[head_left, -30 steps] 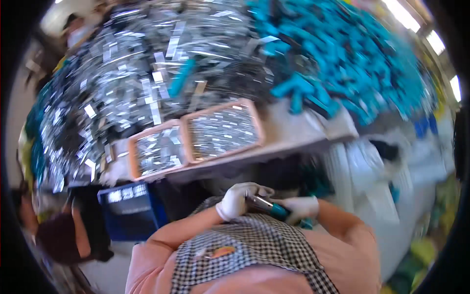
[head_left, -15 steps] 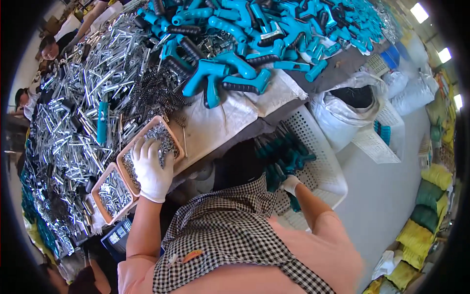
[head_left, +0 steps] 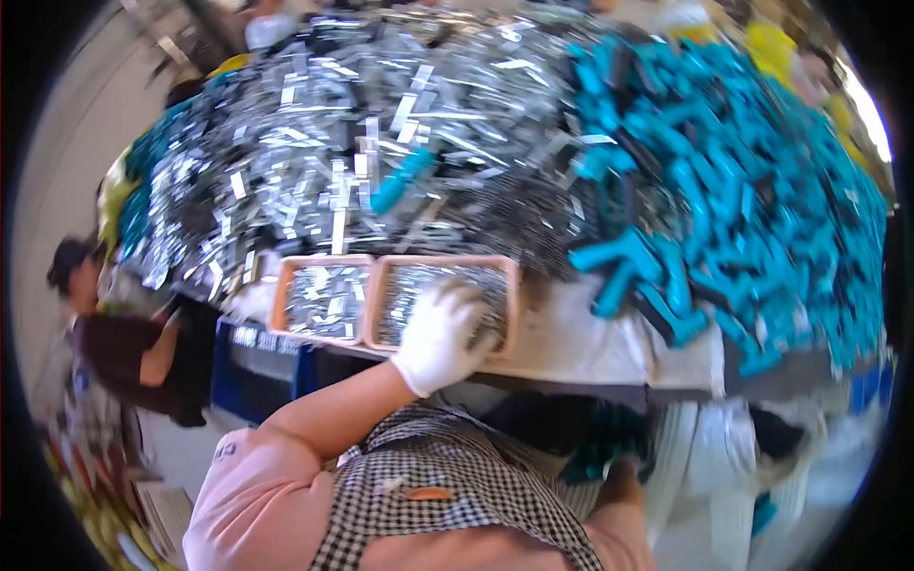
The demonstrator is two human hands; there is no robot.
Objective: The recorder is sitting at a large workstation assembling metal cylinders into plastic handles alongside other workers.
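Your left hand [head_left: 440, 335], in a white glove, lies palm down with the fingers spread over the small metal parts in the right tray [head_left: 509, 309], the nearer of two orange-rimmed trays at the table edge; whether the fingertips have closed on any piece you cannot tell, since the glove covers them. The left tray [head_left: 283, 300] sits just beside it, touching, out past your thumb side, also full of small silvery pieces. Your right hand [head_left: 624, 466] is low, below the table edge and near a white basket [head_left: 709, 457] holding teal parts; it is blurred and mostly hidden, so its grip cannot be told. Beyond your left hand rises the metal heap [head_left: 381, 162], and off to its right the teal handles [head_left: 724, 190] lie piled. The step in hand looks like picking a small piece from the tray. The next move would call for curling the fingers to pinch one or a few pieces cleanly and lifting straight up without dragging others over the rim.
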